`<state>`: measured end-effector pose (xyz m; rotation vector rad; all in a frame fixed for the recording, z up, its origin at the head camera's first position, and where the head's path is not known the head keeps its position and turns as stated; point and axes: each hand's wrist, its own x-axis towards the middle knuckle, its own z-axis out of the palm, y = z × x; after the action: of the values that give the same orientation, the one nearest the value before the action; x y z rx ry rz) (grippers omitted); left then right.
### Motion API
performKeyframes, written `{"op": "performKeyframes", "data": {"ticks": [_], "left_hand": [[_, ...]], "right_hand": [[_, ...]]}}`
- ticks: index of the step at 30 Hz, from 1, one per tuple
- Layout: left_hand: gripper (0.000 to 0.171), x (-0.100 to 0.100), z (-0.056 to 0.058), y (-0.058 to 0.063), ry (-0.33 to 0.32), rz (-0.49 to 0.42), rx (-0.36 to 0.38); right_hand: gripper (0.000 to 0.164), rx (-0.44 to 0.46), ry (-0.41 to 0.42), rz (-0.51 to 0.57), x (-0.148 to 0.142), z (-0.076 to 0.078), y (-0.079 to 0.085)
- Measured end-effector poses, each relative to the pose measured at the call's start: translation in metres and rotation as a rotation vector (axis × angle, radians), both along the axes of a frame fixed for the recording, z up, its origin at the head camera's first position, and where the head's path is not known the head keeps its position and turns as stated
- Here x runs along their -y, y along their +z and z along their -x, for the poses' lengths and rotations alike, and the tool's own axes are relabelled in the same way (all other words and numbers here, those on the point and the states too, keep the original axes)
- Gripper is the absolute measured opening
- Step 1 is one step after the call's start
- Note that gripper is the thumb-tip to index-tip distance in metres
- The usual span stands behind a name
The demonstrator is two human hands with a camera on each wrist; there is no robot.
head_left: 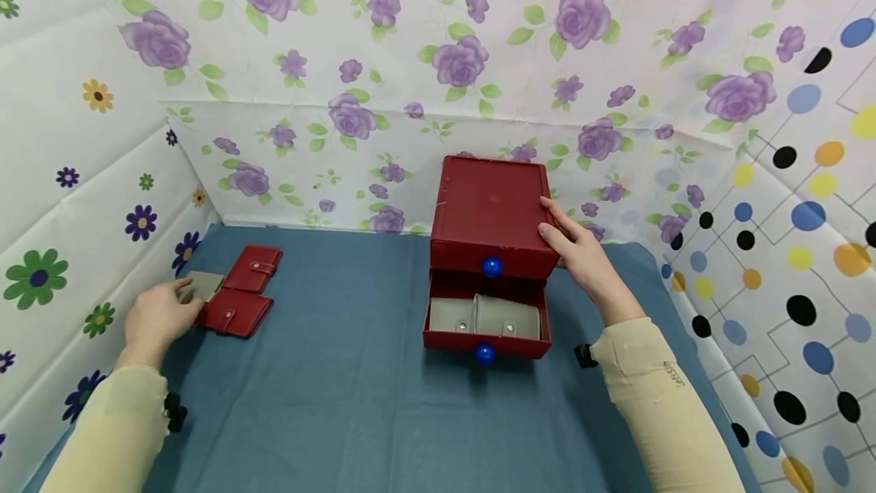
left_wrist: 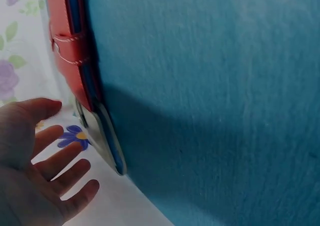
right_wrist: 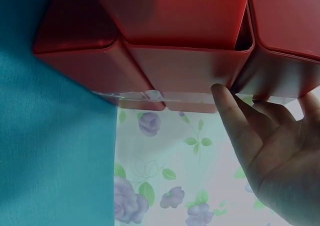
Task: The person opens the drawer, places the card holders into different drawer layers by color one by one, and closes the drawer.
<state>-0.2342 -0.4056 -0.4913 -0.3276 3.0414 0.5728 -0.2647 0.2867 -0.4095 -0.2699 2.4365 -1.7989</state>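
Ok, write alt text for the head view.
A person's right hand rests on a red drawer box whose open drawer holds two grey wallets. Their left hand is at another grey wallet beside two red wallets.

At the left we are seeing a grey wallet [head_left: 204, 281] lying flat right by the left hand [head_left: 156, 318]; whether the fingers are touching it, we are not managing to tell. Just to its right, a far red wallet [head_left: 246, 267] and a near red wallet [head_left: 238, 310] are lying closed, each showing a studded strap. Right of centre, we are resting the right hand [head_left: 582, 253] against an upright red drawer box [head_left: 493, 200]. Its lower drawer [head_left: 441, 339] is standing open, holding two snap-studded grey wallets [head_left: 509, 316] side by side.
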Motion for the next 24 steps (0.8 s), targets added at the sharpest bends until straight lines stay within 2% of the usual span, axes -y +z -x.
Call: {"op": "performKeyframes", "data": {"ticks": [8,15,20,24], "left_hand": [[0.078,0.005,0.002,-0.001,0.015,0.012,0.130],[0.106,0.015,0.005,-0.002,-0.018,0.004,0.253],[0.112,0.017,0.008,-0.003,-0.032,0.000,0.268],[0.106,0.017,0.010,-0.001,-0.042,0.016,0.287]], "right_hand": [[0.064,0.004,0.001,0.008,0.002,-0.002,0.002],[0.066,-0.003,0.002,-0.001,0.001,-0.002,0.000],[0.066,-0.008,-0.005,-0.004,0.001,-0.004,0.002],[0.065,-0.006,0.000,0.001,0.001,-0.004,0.002]]}}
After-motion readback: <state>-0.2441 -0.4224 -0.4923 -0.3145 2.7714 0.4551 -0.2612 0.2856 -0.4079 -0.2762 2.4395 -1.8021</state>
